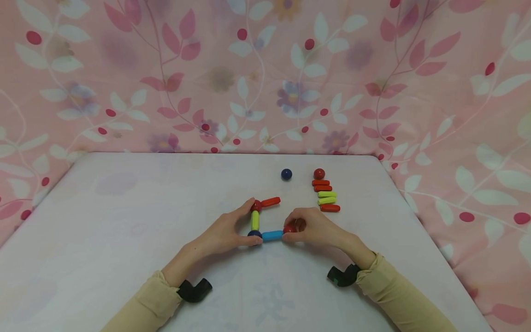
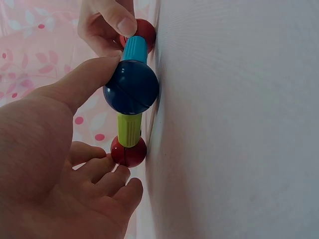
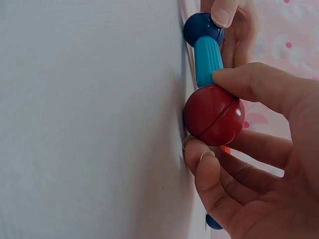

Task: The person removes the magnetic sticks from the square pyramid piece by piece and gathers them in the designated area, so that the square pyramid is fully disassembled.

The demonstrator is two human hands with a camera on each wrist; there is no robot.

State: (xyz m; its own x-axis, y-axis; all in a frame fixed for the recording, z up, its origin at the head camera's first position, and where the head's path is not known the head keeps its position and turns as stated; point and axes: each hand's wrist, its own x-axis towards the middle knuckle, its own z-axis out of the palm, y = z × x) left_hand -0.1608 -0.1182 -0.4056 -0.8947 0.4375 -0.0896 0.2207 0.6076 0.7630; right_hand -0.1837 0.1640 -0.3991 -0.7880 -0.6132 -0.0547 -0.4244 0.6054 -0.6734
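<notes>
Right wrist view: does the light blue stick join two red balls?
No, the light blue stick runs between a dark blue ball and a red ball.

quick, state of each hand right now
Left hand: holding dark blue ball and one red ball, green rod between.
Right hand: holding another red ball at blue rod end.

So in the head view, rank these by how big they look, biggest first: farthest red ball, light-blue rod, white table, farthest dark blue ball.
1. White table
2. Light-blue rod
3. Farthest red ball and farthest dark blue ball: too alike to rank
</notes>
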